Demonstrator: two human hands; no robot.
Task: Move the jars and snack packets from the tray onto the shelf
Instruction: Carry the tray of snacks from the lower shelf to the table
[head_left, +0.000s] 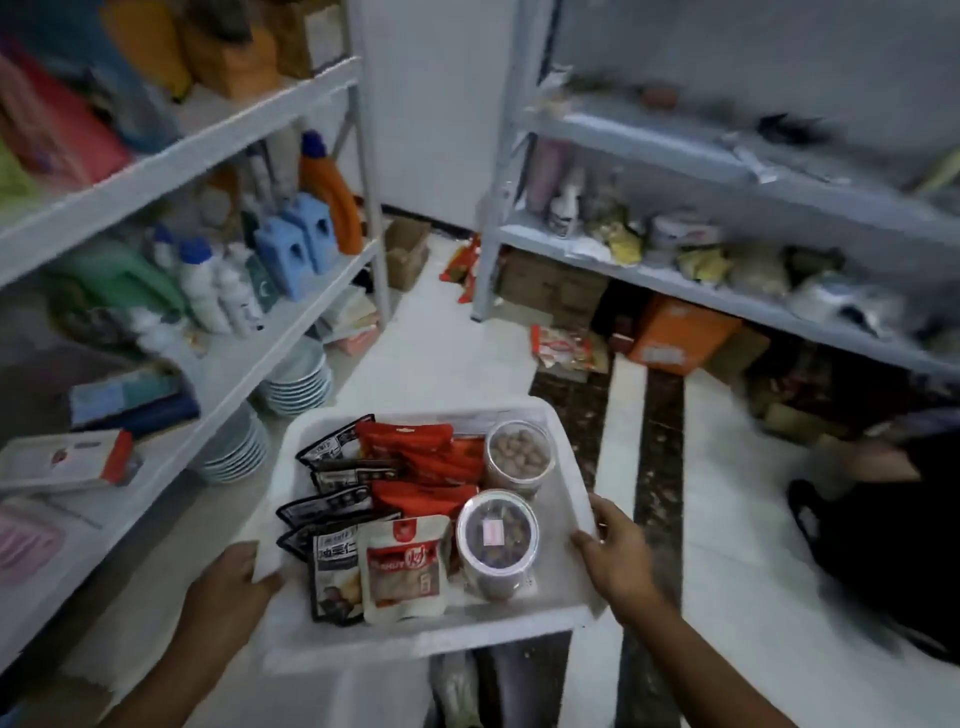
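Barely begun — left hand (236, 579) and right hand (618, 553) grip tray (415, 644) rims | two jars (497, 540), snack packets (406, 569) all aboard | shelf (675, 283) loading entirely left.

White tray (563, 525), two jars (497, 540), red and black snack packets (405, 566)

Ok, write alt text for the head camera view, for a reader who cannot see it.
A person's left hand and right hand hold a white tray by its side edges; in it are two clear jars and red and black snack packets. Metal shelves with bottles, plates and boxes stand on either side.
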